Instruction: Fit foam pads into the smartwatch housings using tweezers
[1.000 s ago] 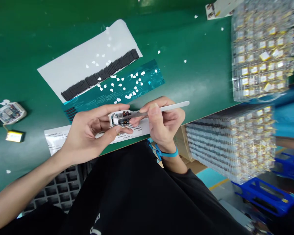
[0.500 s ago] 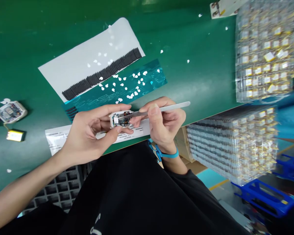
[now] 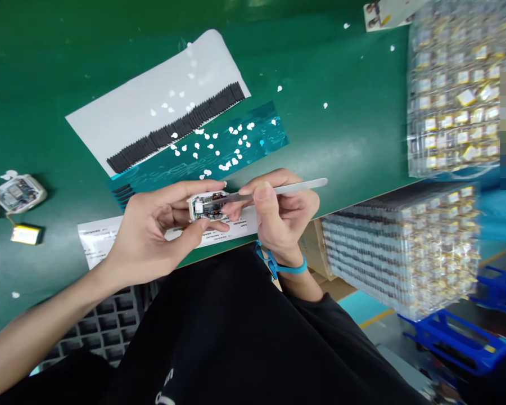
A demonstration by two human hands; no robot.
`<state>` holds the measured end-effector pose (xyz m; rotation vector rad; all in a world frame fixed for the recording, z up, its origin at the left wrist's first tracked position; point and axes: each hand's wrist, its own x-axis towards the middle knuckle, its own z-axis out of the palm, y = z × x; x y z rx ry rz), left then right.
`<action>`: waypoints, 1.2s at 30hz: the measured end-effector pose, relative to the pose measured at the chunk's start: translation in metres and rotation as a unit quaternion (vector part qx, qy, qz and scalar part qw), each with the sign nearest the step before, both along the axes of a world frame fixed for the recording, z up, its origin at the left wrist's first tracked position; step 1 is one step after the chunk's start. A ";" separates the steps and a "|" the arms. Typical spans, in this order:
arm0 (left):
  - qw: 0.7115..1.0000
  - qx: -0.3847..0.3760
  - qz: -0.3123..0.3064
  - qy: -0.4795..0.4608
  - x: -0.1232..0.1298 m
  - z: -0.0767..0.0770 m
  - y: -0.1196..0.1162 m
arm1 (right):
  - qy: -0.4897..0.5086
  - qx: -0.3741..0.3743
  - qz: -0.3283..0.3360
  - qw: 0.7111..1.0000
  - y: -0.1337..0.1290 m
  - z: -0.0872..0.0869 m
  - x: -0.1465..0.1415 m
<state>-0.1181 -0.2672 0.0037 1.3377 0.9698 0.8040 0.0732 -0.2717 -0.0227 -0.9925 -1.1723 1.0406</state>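
My left hand (image 3: 156,230) holds a small white device (image 3: 208,206) between thumb and fingers, its open side with the circuit board facing up. Metal tweezers (image 3: 299,185) are gripped in my right hand (image 3: 280,211), their tip over the board inside the device. My right fingertips are close to the device's right edge and partly hide it. Under both hands lies a white printed sheet (image 3: 95,239). Just beyond them is a teal sheet (image 3: 257,129) with several small white round stickers.
A white sheet (image 3: 152,101) bears a row of black strips (image 3: 177,128). At the left sit an opened device (image 3: 20,194) and its battery (image 3: 26,234). Clear trays of parts (image 3: 451,112) lie at right, above a tray stack (image 3: 396,247). Blue frames (image 3: 459,337) stand lower right.
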 end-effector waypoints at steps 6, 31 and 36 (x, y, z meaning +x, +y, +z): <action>0.999 0.009 0.004 0.036 0.000 -0.001 0.006 | -0.069 -0.014 -0.021 0.997 -0.004 -0.005 -0.001; 0.885 0.262 0.163 0.349 -0.059 -0.019 -0.066 | -0.264 0.189 0.421 0.847 0.095 -0.003 0.001; 0.870 0.279 0.107 0.393 -0.058 -0.019 -0.059 | -0.248 0.200 0.410 0.855 0.095 -0.009 -0.001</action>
